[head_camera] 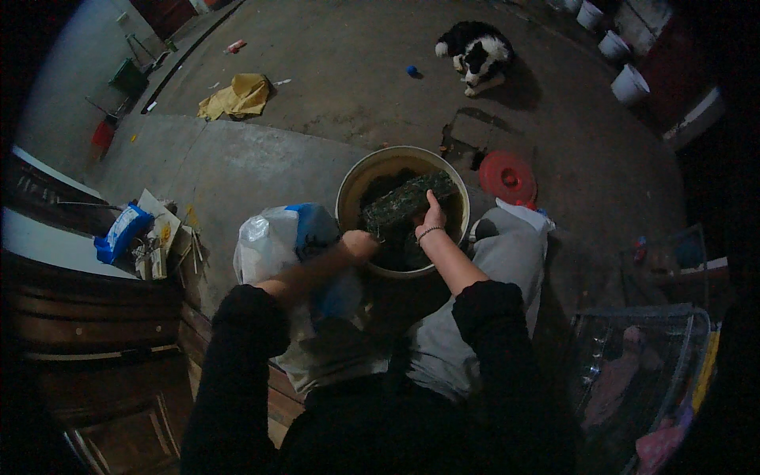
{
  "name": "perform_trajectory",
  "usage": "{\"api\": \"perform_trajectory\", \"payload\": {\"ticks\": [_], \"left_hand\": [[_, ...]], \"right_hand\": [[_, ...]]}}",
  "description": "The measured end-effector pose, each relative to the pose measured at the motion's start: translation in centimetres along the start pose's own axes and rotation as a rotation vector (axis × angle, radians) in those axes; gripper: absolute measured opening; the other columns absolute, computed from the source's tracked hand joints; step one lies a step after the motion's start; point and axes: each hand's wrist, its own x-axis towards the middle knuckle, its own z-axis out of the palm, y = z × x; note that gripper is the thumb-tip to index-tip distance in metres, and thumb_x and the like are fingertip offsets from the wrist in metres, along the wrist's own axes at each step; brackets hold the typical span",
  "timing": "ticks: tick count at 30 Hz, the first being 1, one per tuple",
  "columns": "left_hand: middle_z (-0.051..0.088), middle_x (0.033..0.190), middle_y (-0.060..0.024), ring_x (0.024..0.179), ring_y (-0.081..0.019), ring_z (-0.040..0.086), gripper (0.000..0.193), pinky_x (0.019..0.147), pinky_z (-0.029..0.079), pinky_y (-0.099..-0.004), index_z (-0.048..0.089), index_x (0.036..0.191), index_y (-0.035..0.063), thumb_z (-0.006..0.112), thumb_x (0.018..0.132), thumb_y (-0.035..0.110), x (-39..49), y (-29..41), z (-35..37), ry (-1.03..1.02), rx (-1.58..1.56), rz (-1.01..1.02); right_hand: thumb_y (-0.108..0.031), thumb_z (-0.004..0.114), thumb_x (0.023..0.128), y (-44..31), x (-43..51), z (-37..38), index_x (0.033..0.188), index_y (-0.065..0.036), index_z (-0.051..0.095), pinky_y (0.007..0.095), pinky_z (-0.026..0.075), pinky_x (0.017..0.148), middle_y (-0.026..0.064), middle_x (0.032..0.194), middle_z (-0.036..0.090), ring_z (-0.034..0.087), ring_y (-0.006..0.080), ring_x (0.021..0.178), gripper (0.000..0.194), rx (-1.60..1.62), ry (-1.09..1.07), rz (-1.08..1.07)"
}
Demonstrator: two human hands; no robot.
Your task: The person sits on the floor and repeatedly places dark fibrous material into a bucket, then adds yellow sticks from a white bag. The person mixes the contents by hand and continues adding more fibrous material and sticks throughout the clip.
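Note:
A round, pale-rimmed bucket (342,202) stands between my knees, its inner wall yellowish. Across its mouth lies a dark green, rough-textured bundle (392,202), slightly tilted; I cannot tell exactly what it is made of. More dark material sits beneath it. My right hand (432,221), with a bracelet at the wrist, grips the bundle's right part, thumb on top and fingers hidden below. My left hand (358,244) is blurred at the bucket's left rim, close to the bundle's left end. Whether it holds anything does not show.
A red round lid (508,177) lies right of the bucket. A white-and-blue plastic bag (267,240) is at my left leg. Further off are a black-and-white dog (481,56), a blue ball (411,70) and a yellow sack (237,97). A mesh-sided frame (641,368) stands at right.

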Motion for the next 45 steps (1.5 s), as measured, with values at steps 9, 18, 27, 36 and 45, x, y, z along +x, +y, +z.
{"api": "perform_trajectory", "payload": {"ticks": [9,18,27,36,45], "left_hand": [[0.060,0.078,-0.0159,0.073,-0.0347,0.061,0.019,0.062,0.050,-0.0437,0.065,0.093,0.0089,0.057,0.078,0.018,0.9,0.4,-0.3,0.132,-0.245,-0.360],[0.064,0.083,-0.0182,0.081,-0.0346,0.063,0.016,0.068,0.051,-0.0432,0.066,0.083,0.0057,0.058,0.075,0.017,-0.6,-1.8,-7.1,0.224,-0.251,-0.555],[0.059,0.079,-0.0058,0.076,-0.0171,0.059,0.017,0.069,0.051,-0.0302,0.060,0.093,0.0036,0.058,0.083,0.018,0.3,-2.9,-9.8,0.333,-1.353,-0.415],[0.056,0.085,-0.0021,0.079,-0.0124,0.056,0.017,0.071,0.048,-0.0273,0.056,0.097,0.0053,0.056,0.090,0.021,0.2,-0.5,-13.1,0.270,-1.554,-0.314],[0.062,0.076,-0.0147,0.077,-0.0305,0.062,0.011,0.067,0.048,-0.0421,0.065,0.086,0.0078,0.058,0.078,0.013,-9.6,0.3,-23.1,0.434,-0.145,-0.111]], "right_hand": [[-0.040,0.075,0.070,-2.7,-3.3,0.5,0.111,-0.007,0.054,0.0381,0.047,0.068,0.0070,0.100,0.058,0.056,0.0250,0.085,0.056,-0.050,0.051,-0.004],[-0.044,0.074,0.067,-1.8,-1.7,0.7,0.113,0.005,0.053,0.0407,0.044,0.089,0.0205,0.112,0.058,0.054,0.0348,0.106,0.070,-0.865,-0.195,-0.764],[-0.035,0.073,0.073,-1.6,-4.2,2.4,0.108,0.000,0.062,0.0236,0.047,0.067,0.0042,0.081,0.061,0.057,0.0124,0.073,0.051,-1.072,-0.484,-0.704],[-0.011,0.063,0.083,-5.3,-10.6,2.0,0.120,-0.009,0.054,0.0165,0.041,0.057,-0.0031,0.092,0.059,0.051,0.0047,0.070,0.038,-0.497,-1.081,-0.050],[-0.003,0.048,0.091,-5.7,-8.8,0.7,0.133,-0.023,0.043,0.0166,0.036,0.050,0.0005,0.087,0.057,0.043,0.0038,0.058,0.047,-0.042,-1.195,0.364]]}}
